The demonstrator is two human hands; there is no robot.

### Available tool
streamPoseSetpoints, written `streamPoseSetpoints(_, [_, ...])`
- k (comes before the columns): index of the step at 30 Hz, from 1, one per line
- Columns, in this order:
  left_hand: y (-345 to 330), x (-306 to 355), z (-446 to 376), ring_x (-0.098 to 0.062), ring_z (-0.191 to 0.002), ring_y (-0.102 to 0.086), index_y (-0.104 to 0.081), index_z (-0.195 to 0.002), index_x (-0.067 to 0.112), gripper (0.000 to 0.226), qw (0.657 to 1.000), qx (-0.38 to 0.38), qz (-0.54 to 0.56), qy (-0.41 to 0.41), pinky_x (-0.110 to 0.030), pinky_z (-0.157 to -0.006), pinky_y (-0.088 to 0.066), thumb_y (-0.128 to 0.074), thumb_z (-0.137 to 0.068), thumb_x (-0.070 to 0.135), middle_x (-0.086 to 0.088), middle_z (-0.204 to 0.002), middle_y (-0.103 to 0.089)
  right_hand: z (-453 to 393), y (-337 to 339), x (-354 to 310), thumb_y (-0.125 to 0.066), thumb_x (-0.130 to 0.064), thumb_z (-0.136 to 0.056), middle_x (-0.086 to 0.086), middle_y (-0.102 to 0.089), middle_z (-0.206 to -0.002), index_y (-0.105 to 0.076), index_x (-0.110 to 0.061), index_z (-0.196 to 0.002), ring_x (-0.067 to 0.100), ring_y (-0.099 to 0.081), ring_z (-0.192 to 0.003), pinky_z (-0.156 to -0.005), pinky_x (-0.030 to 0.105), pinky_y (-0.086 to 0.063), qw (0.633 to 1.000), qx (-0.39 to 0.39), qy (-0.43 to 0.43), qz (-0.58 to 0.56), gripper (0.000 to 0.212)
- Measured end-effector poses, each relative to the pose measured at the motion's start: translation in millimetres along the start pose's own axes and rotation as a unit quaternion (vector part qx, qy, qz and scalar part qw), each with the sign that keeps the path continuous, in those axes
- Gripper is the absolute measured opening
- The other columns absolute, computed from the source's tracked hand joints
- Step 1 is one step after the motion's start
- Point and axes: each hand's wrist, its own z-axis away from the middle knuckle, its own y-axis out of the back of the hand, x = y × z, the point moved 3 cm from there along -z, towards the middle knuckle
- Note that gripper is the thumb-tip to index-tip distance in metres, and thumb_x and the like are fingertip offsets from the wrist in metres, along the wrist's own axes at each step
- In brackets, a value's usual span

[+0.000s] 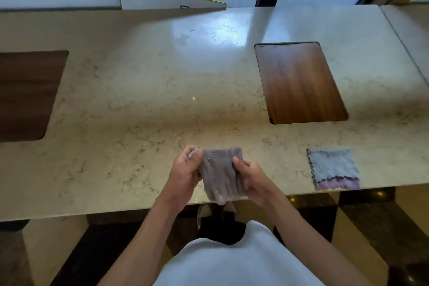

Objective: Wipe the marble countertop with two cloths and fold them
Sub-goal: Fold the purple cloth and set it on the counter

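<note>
Both hands grip one greyish-purple cloth (220,174) above the near edge of the marble bench (144,90): left hand (185,169) pinches its left side, right hand (251,176) clasps its right. Right of that cloth, a folded grey-and-pink cloth (333,168) lies flat near a wooden inset panel (299,83). Windows run behind the bench.
</note>
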Motion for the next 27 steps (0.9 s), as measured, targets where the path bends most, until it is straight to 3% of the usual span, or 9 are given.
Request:
streamPoseSetpoints(4, [-1, -15, -5, -0.012, -0.066, -0.050, -0.044, -0.086, 0.014, 0.021, 0.979, 0.038, -0.197, 0.018, -0.026, -0.055, -0.044, -0.052, -0.103, 0.025, 0.000, -0.075, -0.051, 25, 19, -3, -0.064, -0.021, -0.099, 0.027, -0.072, -0.113, -0.065, 0.003, -0.116, 0.042, -0.070, -0.106, -0.089, 0.047, -0.059, 0.992, 0.082, 0.074, 0.057, 0.030])
streamPoseSetpoints(6, [-8, -28, -8, -0.008, -0.066, -0.053, -0.047, -0.089, 0.012, 0.020, 0.955, 0.035, -0.294, 0.020, -0.023, -0.055, -0.043, -0.054, -0.102, 0.027, -0.001, -0.079, -0.054, 38, 33, -7, -0.059, -0.019, -0.102, 0.025, -0.071, -0.106, -0.065, -0.003, -0.109, 0.033, -0.072, -0.098, -0.085, 0.050, -0.058, 0.975, 0.136, 0.117, 0.131, 0.019])
streamPoseSetpoints(8, [-20, -41, -13, -0.013, -0.072, -0.060, -0.053, -0.092, 0.014, 0.015, 0.945, 0.030, -0.326, 0.021, -0.026, -0.059, -0.047, -0.059, -0.099, 0.026, -0.006, -0.084, -0.062, 51, 49, -13, -0.057, -0.019, -0.104, 0.017, -0.069, -0.093, -0.065, -0.009, -0.100, 0.019, -0.068, -0.085, -0.075, 0.039, -0.058, 0.953, 0.177, 0.149, 0.195, 0.013])
streamPoseSetpoints(10, [-35, -52, -18, -0.015, -0.077, -0.065, -0.060, -0.097, 0.015, 0.008, 0.944, 0.028, -0.328, 0.033, -0.025, -0.061, -0.049, -0.063, -0.096, 0.023, -0.006, -0.090, -0.069, 63, 66, -16, -0.055, -0.018, -0.105, 0.004, -0.063, -0.082, -0.062, -0.014, -0.090, 0.007, -0.061, -0.073, -0.065, 0.026, -0.051, 0.934, 0.214, 0.160, 0.235, 0.016])
streamPoseSetpoints(12, [-52, -64, -24, -0.013, -0.078, -0.067, -0.065, -0.100, 0.014, 0.007, 0.940, 0.022, -0.336, 0.056, -0.020, -0.058, -0.049, -0.066, -0.094, 0.020, -0.002, -0.090, -0.071, 71, 87, -15, -0.055, -0.017, -0.105, 0.000, -0.057, -0.077, -0.057, -0.014, -0.083, 0.004, -0.054, -0.066, -0.060, 0.021, -0.045, 0.924, 0.249, 0.152, 0.247, 0.022])
streamPoseSetpoints(15, [-77, -79, -37, -0.012, -0.064, -0.056, -0.063, -0.077, 0.012, 0.017, 0.917, 0.013, -0.392, 0.074, -0.022, -0.053, -0.043, -0.069, -0.092, 0.017, 0.001, -0.069, -0.062, 76, 119, -12, -0.056, -0.018, -0.104, -0.003, -0.055, -0.075, -0.053, -0.021, -0.078, 0.006, -0.052, -0.066, -0.060, 0.022, -0.043, 0.906, 0.297, 0.130, 0.272, 0.026])
streamPoseSetpoints(19, [-110, -97, -59, -0.019, -0.070, -0.064, -0.067, -0.079, 0.011, 0.016, 0.900, 0.032, -0.424, 0.093, -0.034, -0.061, -0.049, -0.066, -0.093, 0.020, -0.008, -0.076, -0.070, 67, 157, -18, -0.055, -0.020, -0.103, -0.003, -0.052, -0.076, -0.048, -0.020, -0.077, 0.012, -0.050, -0.069, -0.057, 0.024, -0.034, 0.861, 0.313, 0.073, 0.395, 0.027])
streamPoseSetpoints(23, [-130, -98, -82, -0.022, -0.077, -0.067, -0.069, -0.082, 0.014, 0.014, 0.878, 0.087, -0.467, 0.063, -0.036, -0.063, -0.049, -0.066, -0.092, 0.023, -0.007, -0.079, -0.071, 50, 173, -40, -0.061, -0.022, -0.099, 0.000, -0.051, -0.078, -0.049, -0.016, -0.077, 0.016, -0.049, -0.071, -0.056, 0.021, -0.030, 0.805, 0.313, 0.086, 0.497, 0.026])
streamPoseSetpoints(27, [-139, -89, -95, -0.017, -0.077, -0.066, -0.072, -0.082, 0.018, 0.010, 0.845, 0.136, -0.515, 0.044, -0.036, -0.065, -0.052, -0.069, -0.088, 0.026, 0.000, -0.077, -0.070, 33, 181, -57, -0.065, -0.027, -0.098, 0.001, -0.052, -0.083, -0.056, -0.013, -0.083, 0.020, -0.053, -0.076, -0.066, 0.033, -0.048, 0.729, 0.298, 0.099, 0.608, 0.022])
